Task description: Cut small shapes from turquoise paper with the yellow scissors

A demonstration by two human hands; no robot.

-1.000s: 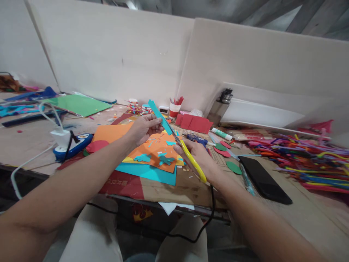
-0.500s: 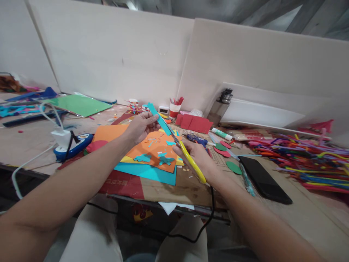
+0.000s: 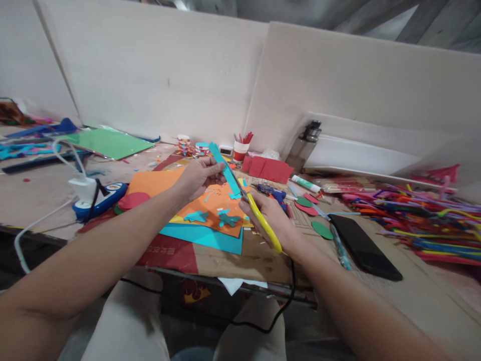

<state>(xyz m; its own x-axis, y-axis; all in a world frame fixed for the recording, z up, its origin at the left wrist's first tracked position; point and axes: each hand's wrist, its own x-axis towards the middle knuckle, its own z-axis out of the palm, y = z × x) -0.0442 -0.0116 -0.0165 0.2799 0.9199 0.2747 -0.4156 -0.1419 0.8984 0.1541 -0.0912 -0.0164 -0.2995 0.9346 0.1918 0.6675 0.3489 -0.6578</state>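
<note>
Between thumb and fingers, my left hand (image 3: 201, 176) pinches a turquoise paper strip (image 3: 232, 181) that tilts up and away to the left. My right hand (image 3: 272, 218) is wrapped round the yellow handles of a pair of scissors (image 3: 263, 220). The blades lie along the right edge of the strip, close to my left fingertips. Below the hands, orange paper (image 3: 214, 208) carries small scraps and turquoise cut-outs (image 3: 228, 219). A turquoise sheet (image 3: 210, 239) sticks out from under it.
A glue gun (image 3: 272, 193) lies behind my right hand, its black cable hanging over the table edge. To the right are a phone (image 3: 364, 245) and many pipe cleaners (image 3: 436, 220). A blue power strip (image 3: 99, 200) sits left. Red paper (image 3: 266, 169) and a cup of sticks (image 3: 241, 149) stand behind.
The turquoise strip and my left hand have shifted slightly right. The scissor blades now reach further up along the strip; my right hand has hardly moved.
</note>
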